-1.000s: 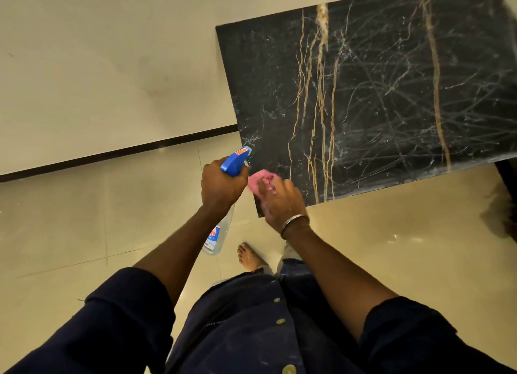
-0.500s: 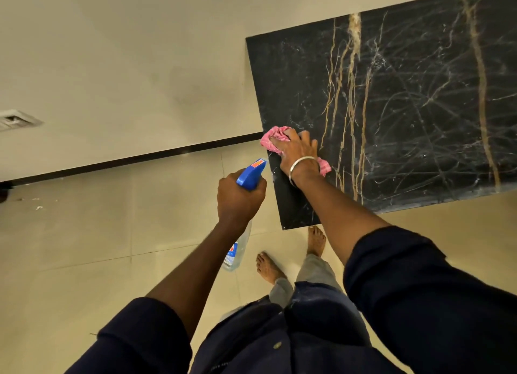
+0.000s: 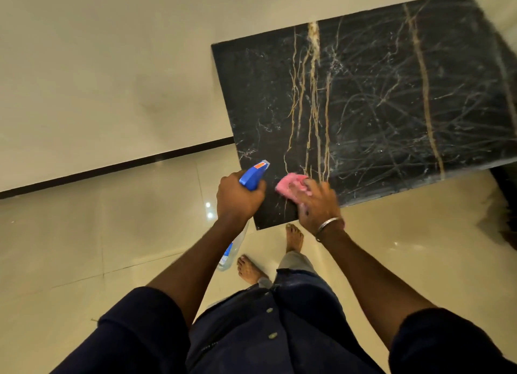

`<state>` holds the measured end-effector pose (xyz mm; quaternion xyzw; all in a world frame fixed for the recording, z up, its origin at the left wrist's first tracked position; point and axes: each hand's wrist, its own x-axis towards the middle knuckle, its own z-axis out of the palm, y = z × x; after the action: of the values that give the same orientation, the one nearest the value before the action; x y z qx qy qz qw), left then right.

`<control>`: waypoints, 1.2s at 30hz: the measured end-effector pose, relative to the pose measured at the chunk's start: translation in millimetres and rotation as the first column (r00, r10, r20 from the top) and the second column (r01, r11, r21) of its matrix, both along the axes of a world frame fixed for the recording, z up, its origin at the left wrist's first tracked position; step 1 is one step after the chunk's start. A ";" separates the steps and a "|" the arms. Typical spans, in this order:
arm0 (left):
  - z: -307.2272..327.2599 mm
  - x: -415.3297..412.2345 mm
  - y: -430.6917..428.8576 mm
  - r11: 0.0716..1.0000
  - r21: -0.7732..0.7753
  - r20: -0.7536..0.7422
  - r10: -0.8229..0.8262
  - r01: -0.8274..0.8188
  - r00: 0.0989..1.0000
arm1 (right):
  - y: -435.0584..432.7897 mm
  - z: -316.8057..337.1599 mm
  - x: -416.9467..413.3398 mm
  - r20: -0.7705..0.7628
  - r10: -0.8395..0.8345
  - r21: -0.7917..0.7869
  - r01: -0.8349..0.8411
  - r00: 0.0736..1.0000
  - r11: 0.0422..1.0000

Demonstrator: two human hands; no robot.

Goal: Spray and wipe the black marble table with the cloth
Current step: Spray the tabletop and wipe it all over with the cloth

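Note:
The black marble table (image 3: 391, 94), veined in gold and white, fills the upper right. A bunched pink cloth (image 3: 291, 184) lies on its near-left corner. My right hand (image 3: 319, 206), with a metal bangle on the wrist, presses on the cloth with fingers spread; it is blurred by motion. My left hand (image 3: 237, 199) grips the neck of a spray bottle (image 3: 254, 173) with a blue head, just left of the table's corner. The clear bottle body hangs below my fist. The nozzle points toward the tabletop.
Glossy cream floor tiles (image 3: 112, 234) surround the table. A pale wall with a dark skirting strip (image 3: 112, 168) runs along the left. My bare feet (image 3: 293, 238) stand at the table's near corner. A dark object (image 3: 503, 189) sits at the right edge.
My right hand has drawn the cloth back toward the table's near edge, after lying further in on the top. The left hand still holds the bottle beside the corner.

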<state>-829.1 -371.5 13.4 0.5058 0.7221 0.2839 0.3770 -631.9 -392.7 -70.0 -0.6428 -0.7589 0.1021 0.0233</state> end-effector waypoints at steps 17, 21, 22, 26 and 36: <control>4.7 39.7 17.0 0.994 -0.028 -0.084 -0.110 0.108 0.990 | 8.2 13.7 -62.8 -0.072 0.058 -0.087 -0.064 0.996 0.994; 3.3 42.9 28.1 0.991 -0.037 -0.082 -0.130 0.127 0.988 | 17.2 7.7 6.8 0.036 0.004 -0.039 -0.003 0.999 0.999; 3.5 44.9 30.9 0.990 -0.038 -0.080 -0.138 0.135 0.987 | 23.2 6.5 30.5 0.090 -0.068 -0.042 0.072 0.994 0.997; 4.1 54.5 39.5 0.988 -0.040 -0.087 -0.152 0.149 0.985 | 52.9 11.3 106.8 0.163 -0.362 -0.016 0.369 0.918 0.929; 4.6 63.3 56.0 0.997 -0.044 -0.123 -0.065 0.060 0.990 | 83.4 5.2 -7.0 -0.050 -0.177 -0.026 0.176 0.983 0.984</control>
<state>-765.8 -315.5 18.0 0.5373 0.7336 0.2250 0.3501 -639.0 -309.3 -64.8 -0.7050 -0.6968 0.1245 0.0449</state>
